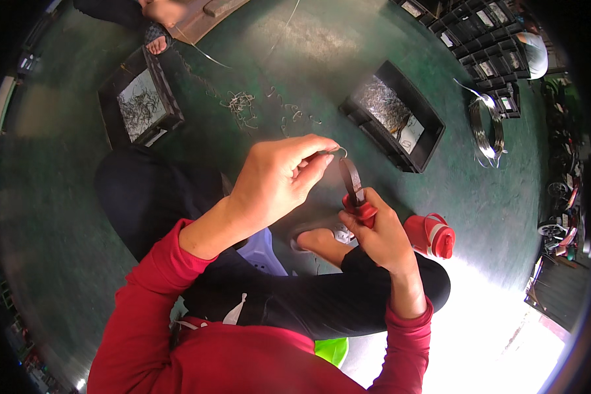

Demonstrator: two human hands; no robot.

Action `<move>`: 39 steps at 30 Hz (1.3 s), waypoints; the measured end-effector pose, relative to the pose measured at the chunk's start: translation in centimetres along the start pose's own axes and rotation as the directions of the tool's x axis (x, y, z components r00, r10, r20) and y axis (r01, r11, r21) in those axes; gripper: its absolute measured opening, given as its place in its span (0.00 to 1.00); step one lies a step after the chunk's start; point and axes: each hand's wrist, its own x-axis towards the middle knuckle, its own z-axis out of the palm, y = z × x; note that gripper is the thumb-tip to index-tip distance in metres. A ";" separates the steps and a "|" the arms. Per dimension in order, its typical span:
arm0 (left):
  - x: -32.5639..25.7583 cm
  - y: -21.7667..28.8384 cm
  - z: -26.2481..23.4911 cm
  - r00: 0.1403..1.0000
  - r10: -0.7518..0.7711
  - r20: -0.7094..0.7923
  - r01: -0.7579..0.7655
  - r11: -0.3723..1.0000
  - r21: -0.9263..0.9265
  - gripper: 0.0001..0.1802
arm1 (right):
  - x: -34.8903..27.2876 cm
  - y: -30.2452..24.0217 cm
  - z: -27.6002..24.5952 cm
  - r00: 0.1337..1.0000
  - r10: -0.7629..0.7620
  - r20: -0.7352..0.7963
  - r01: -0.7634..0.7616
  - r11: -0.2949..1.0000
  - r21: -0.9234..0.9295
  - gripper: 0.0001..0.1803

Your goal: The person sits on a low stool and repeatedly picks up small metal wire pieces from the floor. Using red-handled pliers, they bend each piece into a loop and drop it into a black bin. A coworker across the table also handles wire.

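Wire piece (pixel 344 152): 1 thin, curved length, held above the floor in front of the body, its far end at the tips of the pliers (pixel 353 180). Whether the tips grip it, cannot tell.

Left hand (pixel 272 172): thumb and forefinger pinch the wire. Right hand (pixel 381 235): fingers wrapped round the pliers' red handles; head dark, worn-looking metal.

Progress, by judgement: this piece is in hand, already curved, apparently unfinished. A tangled heap of bent wires (pixel 241 108) and a few loose curls (pixel 295 113) lie beyond; these look already shaped. How many remain, cannot tell.

Further out: 2 black, straight-sided boxes, left (pixel 171 108) and right (pixel 432 148), both holding masses of fine wire, finished or not unclear. Silvery wire coil (pixel 482 134), ring-shaped, ends sprung loose. Red jug (pixel 429 235), rounded, smooth. Floor (pixel 486 197) dark green, faintly glossy, scuffed pale in places.
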 end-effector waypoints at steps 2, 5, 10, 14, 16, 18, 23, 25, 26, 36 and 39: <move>-0.1 -0.1 0.2 0.999 0.046 -0.023 -0.045 0.998 0.043 0.09 | 0.0 0.0 0.0 1.000 -0.008 0.007 0.008 1.000 0.008 0.12; -0.3 -0.2 0.3 0.995 0.096 -0.026 -0.093 0.989 0.116 0.10 | 0.0 -0.1 -0.2 1.000 0.003 0.020 -0.003 1.000 -0.005 0.12; -0.3 0.2 0.2 0.994 -0.068 0.080 0.071 0.997 -0.034 0.12 | 0.0 0.1 0.0 0.996 -0.064 -0.063 0.059 0.996 -0.072 0.12; -0.5 0.9 0.0 0.905 -0.331 0.268 0.391 0.895 -0.213 0.14 | 0.2 0.4 0.4 0.973 -0.131 -0.188 0.086 0.969 -0.232 0.10; -0.4 1.2 -0.2 0.857 -0.408 0.313 0.492 0.829 -0.267 0.15 | 0.3 0.6 0.6 0.962 -0.140 -0.236 0.064 0.950 -0.305 0.11; -0.3 1.3 -0.3 0.824 -0.448 0.348 0.552 0.773 -0.313 0.16 | 0.3 0.6 0.7 0.955 -0.137 -0.263 0.042 0.941 -0.336 0.14; -0.1 1.6 -0.6 0.785 -0.478 0.395 0.613 0.689 -0.386 0.17 | 0.3 0.3 1.2 0.899 -0.262 -0.350 0.066 0.874 -0.482 0.16; 0.0 1.6 -0.7 0.772 -0.488 0.407 0.632 0.655 -0.413 0.17 | 0.3 0.3 1.3 0.874 -0.311 -0.372 0.066 0.836 -0.544 0.17; 0.0 1.6 -0.8 0.765 -0.493 0.414 0.642 0.637 -0.427 0.18 | 0.4 0.3 1.3 0.863 -0.337 -0.376 0.070 0.818 -0.572 0.17; 0.2 1.6 -0.6 0.771 -0.454 0.446 0.626 0.667 -0.404 0.17 | 0.2 0.6 -0.5 0.992 0.009 0.128 -0.017 0.998 0.062 0.10; 0.3 1.2 -0.9 0.740 -0.438 0.510 0.659 0.624 -0.419 0.18 | 0.3 0.7 -0.4 0.983 0.019 0.182 -0.048 0.987 0.156 0.13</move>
